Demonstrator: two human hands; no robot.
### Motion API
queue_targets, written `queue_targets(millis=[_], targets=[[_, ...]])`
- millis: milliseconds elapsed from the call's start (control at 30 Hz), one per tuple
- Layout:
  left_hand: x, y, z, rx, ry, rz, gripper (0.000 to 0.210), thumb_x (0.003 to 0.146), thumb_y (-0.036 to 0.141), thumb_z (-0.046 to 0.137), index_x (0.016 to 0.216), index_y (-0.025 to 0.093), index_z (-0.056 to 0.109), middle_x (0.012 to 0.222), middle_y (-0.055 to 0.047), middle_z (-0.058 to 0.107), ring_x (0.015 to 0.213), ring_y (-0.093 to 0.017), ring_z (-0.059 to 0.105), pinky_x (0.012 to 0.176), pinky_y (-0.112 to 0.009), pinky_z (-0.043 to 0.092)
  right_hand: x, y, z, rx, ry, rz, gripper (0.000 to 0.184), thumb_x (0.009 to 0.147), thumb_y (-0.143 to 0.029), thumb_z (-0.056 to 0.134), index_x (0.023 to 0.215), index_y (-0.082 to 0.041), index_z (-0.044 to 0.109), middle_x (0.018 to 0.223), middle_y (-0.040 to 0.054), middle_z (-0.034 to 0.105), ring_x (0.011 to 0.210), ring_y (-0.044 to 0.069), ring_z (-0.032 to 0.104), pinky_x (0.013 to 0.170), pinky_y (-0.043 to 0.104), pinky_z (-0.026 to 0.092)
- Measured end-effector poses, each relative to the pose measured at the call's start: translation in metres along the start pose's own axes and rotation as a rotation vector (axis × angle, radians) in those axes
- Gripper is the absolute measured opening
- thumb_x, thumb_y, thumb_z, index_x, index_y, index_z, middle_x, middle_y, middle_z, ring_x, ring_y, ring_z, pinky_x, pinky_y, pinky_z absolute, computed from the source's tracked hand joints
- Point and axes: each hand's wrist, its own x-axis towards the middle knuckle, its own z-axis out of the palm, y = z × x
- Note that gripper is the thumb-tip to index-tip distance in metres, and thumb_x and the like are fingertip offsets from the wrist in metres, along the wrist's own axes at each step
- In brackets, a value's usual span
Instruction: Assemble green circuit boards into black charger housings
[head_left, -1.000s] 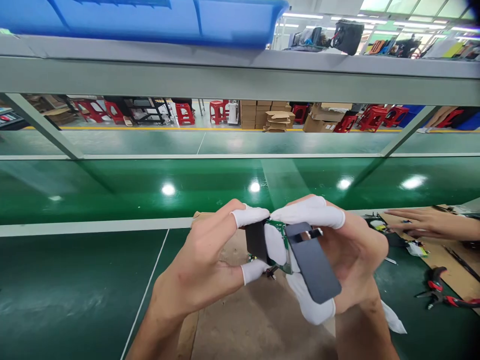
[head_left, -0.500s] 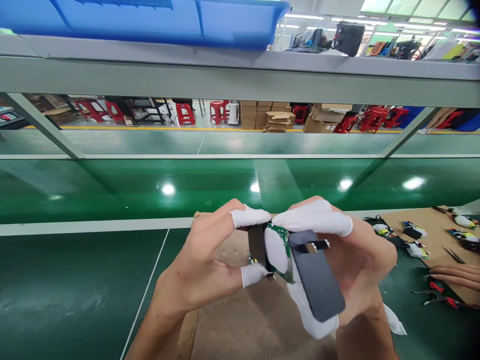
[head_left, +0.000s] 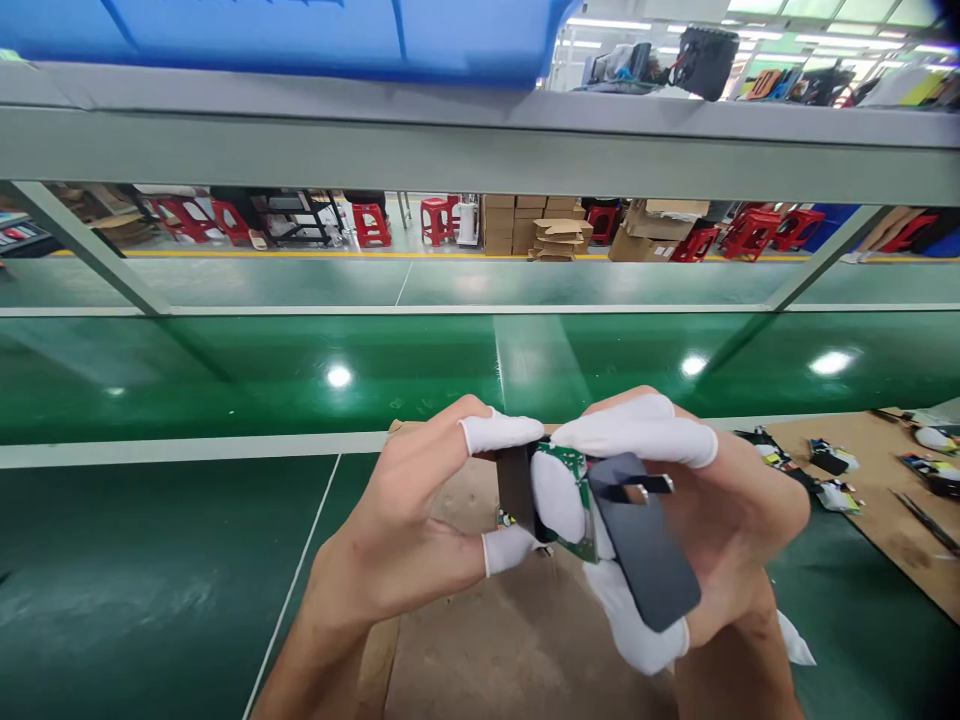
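Right hand slid a bit rightward from a second ago, fingers curled around one black plug cover. Left hand has one black casing pinched. One green circuit board sits between those two pieces, above one cardboard sheet.

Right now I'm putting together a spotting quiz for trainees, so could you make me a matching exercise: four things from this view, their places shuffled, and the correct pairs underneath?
Things:
1. Blue bin
2. Dark plate with metal prongs
3. Black case
4. Red stools

Places:
A. Pinched by the left hand
B. On the floor in the background
C. On the shelf at the top
D. Held in the right hand

Pairs: 1-C, 2-D, 3-A, 4-B
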Motion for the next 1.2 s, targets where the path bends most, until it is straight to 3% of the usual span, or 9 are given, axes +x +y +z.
queue_targets(millis=[167,300,400,467,567,667,767,967,1200], targets=[[0.0,-0.002,0.0,-0.011,-0.001,0.012,0.058,0.077,0.014,0.087,0.132,0.022,0.07,0.098,-0.006,0.072,0.08,-0.019,0.067,0.065,-0.031,0.057,0.001,-0.003,-0.001,-0.003,-0.015,-0.006,0.063,0.072,-0.04,0.087,0.13,-0.017,0.077,0.106,0.0127,0.08,0.086,0.03,0.073,0.064,0.043,0.064],[0.0,-0.003,0.001,-0.029,-0.005,0.026,0.061,0.073,0.012,0.087,0.13,0.021,0.07,0.096,-0.005,0.07,0.08,-0.019,0.066,0.066,-0.032,0.058,0.004,-0.004,-0.005,-0.019,-0.066,0.065,0.068,0.065,-0.027,0.089,0.131,-0.023,0.075,0.118,0.0113,0.079,0.101,0.034,0.076,0.077,0.048,0.067],[-0.001,-0.006,0.001,-0.028,-0.024,-0.027,0.06,0.071,0.011,0.088,0.128,0.022,0.071,0.097,-0.006,0.069,0.081,-0.019,0.065,0.067,-0.032,0.058,0.001,-0.002,-0.005,-0.035,-0.087,0.077,0.074,0.062,-0.026,0.1,0.131,-0.027,0.074,0.107,0.0092,0.081,0.09,0.032,0.077,0.063,0.043,0.066],[-0.002,-0.009,0.002,-0.032,-0.037,-0.058,0.06,0.071,0.012,0.089,0.129,0.023,0.072,0.098,-0.006,0.07,0.083,-0.02,0.066,0.069,-0.033,0.059,-0.003,0.0,-0.001,-0.06,0.037,0.031,0.077,0.06,-0.037,0.105,0.129,-0.028,0.073,0.101,0.0089,0.08,0.081,0.032,0.077,0.054,0.043,0.064],[-0.004,-0.012,0.003,-0.074,-0.033,-0.081,0.061,0.073,0.015,0.091,0.131,0.022,0.072,0.102,-0.007,0.071,0.088,-0.021,0.068,0.074,-0.035,0.062,-0.009,0.002,0.002,-0.06,0.199,-0.006,0.09,0.058,-0.048,0.107,0.137,-0.034,0.067,0.107,0.0093,0.081,0.077,0.033,0.077,0.056,0.049,0.066],[-0.005,-0.013,0.003,-0.135,-0.02,-0.072,0.065,0.073,0.015,0.093,0.134,0.021,0.072,0.107,-0.009,0.073,0.092,-0.023,0.069,0.077,-0.037,0.063,-0.007,0.0,-0.003,0.039,0.104,0.021,0.086,0.062,-0.044,0.107,0.138,-0.03,0.069,0.11,0.0111,0.081,0.071,0.031,0.076,0.053,0.048,0.066],[-0.004,-0.013,0.004,-0.164,-0.002,-0.031,0.068,0.072,0.014,0.094,0.135,0.02,0.071,0.109,-0.01,0.074,0.094,-0.023,0.07,0.078,-0.037,0.063,0.0,-0.005,-0.011,0.119,0.024,0.074,0.077,0.065,-0.041,0.106,0.134,-0.024,0.075,0.1,0.0097,0.082,0.064,0.027,0.074,0.048,0.042,0.064],[-0.002,-0.014,0.003,-0.108,-0.023,0.027,0.067,0.071,0.008,0.089,0.134,0.018,0.07,0.108,-0.011,0.075,0.092,-0.024,0.071,0.074,-0.035,0.062,0.005,-0.014,-0.009,0.005,0.044,0.144,0.07,0.06,-0.04,0.108,0.124,-0.026,0.081,0.086,0.0052,0.08,0.061,0.024,0.07,0.048,0.037,0.059],[0.0,-0.01,0.004,-0.062,-0.014,0.029,0.067,0.068,0.008,0.089,0.131,0.023,0.071,0.102,-0.007,0.074,0.084,-0.022,0.071,0.07,-0.032,0.061,0.005,-0.013,-0.009,0.109,-0.029,0.16,0.082,0.055,-0.017,0.108,0.131,-0.026,0.08,0.1,0.0049,0.082,0.073,0.025,0.072,0.057,0.037,0.062]])
